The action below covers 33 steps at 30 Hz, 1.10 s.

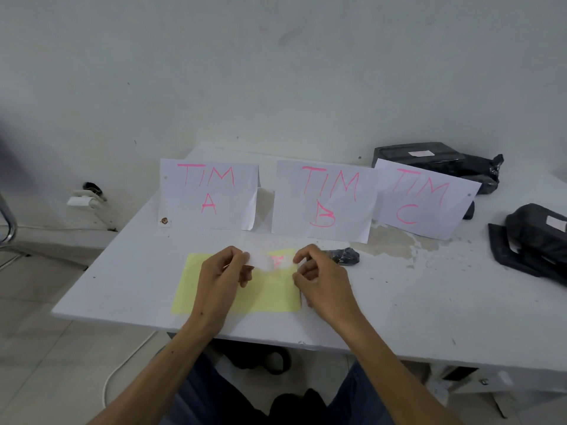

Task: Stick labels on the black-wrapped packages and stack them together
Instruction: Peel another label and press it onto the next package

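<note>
Both hands hover over a yellow sheet [270,297] on the white table [399,302]: the left hand [222,271] pinches one end of a small white label [270,261], its pink mark too blurred to read, while the right hand [319,276] has curled fingers at the other end, contact unclear. Black-wrapped packages lie well apart at right: one [454,162] half hidden behind the "TIM C" sign [426,199], another [534,240] cut off by the frame edge.

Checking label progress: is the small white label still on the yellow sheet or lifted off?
Lifted: both hands, left hand and right hand, pinch the label above the yellow sheet.
</note>
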### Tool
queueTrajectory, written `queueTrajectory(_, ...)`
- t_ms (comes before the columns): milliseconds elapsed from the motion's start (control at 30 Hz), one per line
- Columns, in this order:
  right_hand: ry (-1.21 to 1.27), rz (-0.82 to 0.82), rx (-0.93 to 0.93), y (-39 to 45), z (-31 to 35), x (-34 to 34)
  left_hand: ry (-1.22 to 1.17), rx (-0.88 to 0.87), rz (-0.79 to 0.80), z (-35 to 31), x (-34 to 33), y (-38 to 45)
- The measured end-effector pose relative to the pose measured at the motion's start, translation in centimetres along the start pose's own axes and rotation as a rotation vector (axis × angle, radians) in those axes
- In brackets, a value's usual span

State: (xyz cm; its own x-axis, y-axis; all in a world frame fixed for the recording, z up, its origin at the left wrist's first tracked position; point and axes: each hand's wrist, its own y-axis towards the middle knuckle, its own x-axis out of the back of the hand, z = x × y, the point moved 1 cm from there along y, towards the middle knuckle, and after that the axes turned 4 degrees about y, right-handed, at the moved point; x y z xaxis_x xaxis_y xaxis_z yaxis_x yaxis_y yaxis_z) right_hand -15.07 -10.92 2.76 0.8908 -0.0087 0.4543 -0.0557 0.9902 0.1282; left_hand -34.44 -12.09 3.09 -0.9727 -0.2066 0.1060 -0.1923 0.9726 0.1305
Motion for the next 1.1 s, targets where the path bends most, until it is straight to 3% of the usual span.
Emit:
queueTrajectory(100,-0.207,-0.020,0.189,-0.3,0.9,-0.3,0.060,-0.033,0.036,0.0,-0.3,-0.3)
queueTrajectory(233,-0.245,0.173,0.318,-1.0,2.9,-1.4,0.100,-0.070,0.089,0.2,-0.6,-0.2)
queueTrajectory(367,-0.192,0.102,0.335,-1.0,3.3,-2.7,0.137,-0.146,0.147,-0.3,-0.6,-0.5)
queueTrajectory(533,0.119,0.021,0.151,-0.7,2.4,-2.0,0.173,-0.176,0.172,-0.6,-0.6,-0.5)
queueTrajectory(633,0.405,0.020,-0.060,-0.7,1.7,-0.6,0.301,-0.205,0.157,-0.7,-1.1,-0.2)
queueTrajectory(767,0.699,0.051,-0.238,-0.8,1.1,1.8,0.350,-0.191,0.267,-2.4,-3.0,1.1)
queueTrajectory(967,0.311,-0.182,-0.142,0.1,-0.8,5.0,0.356,-0.229,0.330,-3.6,-7.0,3.5)
queueTrajectory(1100,0.035,-0.232,-0.088,1.5,-3.1,7.0,0.463,-0.262,0.337,-2.4,-9.5,4.6)
